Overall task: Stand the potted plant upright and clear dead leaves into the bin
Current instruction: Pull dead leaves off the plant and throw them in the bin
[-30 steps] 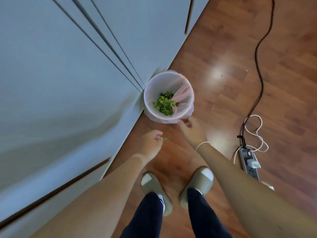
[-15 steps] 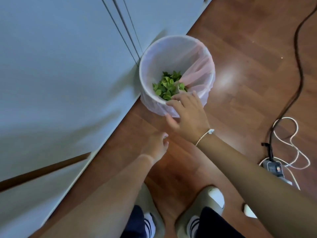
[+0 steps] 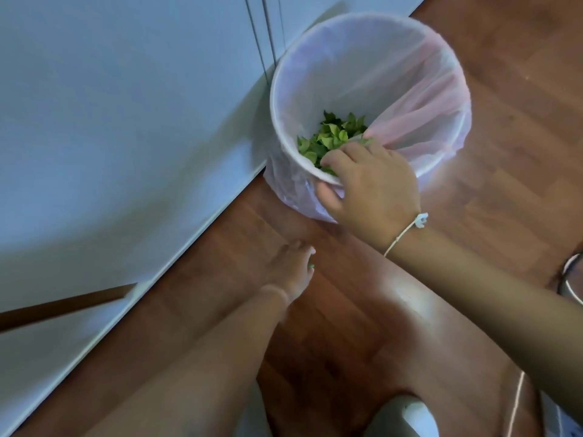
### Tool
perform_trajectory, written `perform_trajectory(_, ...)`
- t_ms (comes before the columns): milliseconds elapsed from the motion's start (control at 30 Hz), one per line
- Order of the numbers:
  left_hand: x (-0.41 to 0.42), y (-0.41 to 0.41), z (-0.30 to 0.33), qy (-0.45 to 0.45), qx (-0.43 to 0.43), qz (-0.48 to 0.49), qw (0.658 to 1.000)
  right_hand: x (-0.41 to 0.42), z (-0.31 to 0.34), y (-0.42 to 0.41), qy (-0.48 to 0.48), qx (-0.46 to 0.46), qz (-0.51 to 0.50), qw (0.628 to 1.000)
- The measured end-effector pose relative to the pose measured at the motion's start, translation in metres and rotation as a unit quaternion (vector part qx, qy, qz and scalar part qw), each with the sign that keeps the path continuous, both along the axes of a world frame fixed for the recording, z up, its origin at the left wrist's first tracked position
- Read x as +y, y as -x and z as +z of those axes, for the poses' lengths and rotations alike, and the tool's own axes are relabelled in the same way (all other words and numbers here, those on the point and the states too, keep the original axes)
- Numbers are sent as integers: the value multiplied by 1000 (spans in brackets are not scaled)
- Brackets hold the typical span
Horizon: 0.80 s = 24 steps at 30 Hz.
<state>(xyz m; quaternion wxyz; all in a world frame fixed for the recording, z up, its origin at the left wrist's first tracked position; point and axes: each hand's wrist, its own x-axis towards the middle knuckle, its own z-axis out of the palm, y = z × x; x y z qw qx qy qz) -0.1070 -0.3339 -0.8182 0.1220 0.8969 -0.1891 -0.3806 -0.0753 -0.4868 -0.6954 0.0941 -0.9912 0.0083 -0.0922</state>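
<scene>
A white bin (image 3: 362, 19) lined with a thin pink bag stands on the wooden floor against a white cabinet. A heap of green leaves (image 3: 331, 137) lies at its bottom. My right hand (image 3: 372, 181) grips the bin's near rim, thumb outside and fingers over the edge inside. My left hand (image 3: 291, 269) hangs lower, just short of the bin, fingers pinched together on a tiny green leaf scrap (image 3: 311, 265). The potted plant is not in view.
The white cabinet front (image 3: 126, 121) fills the left side. Reddish wood floor (image 3: 504, 152) spreads to the right. A grey slipper (image 3: 403, 417) shows at the bottom, and a white cord (image 3: 517, 405) runs along the lower right edge.
The view has dropped closer to the bin. My right hand has reached forward and taken hold of the near rim. My left hand keeps its pinch below the bin.
</scene>
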Motion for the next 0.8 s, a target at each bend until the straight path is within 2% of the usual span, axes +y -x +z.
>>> perform_trajectory(200, -1, 1, -19, 38, -31, -19, 999, 1, -6, -1, 23, -47, -14, 999)
perform_trajectory(467, 0, -7, -19, 39, -42, -86, 995, 3, -8, 0, 24, -73, -24, 997)
perform_trajectory(667, -1, -25, 14, 62, -37, -31, 997, 4, 0, 0, 19, -25, -29, 999)
perform_trajectory(800, 7, -46, 45, 79, -36, 58, 995, 5, 4, 0, 3, 15, -35, 999)
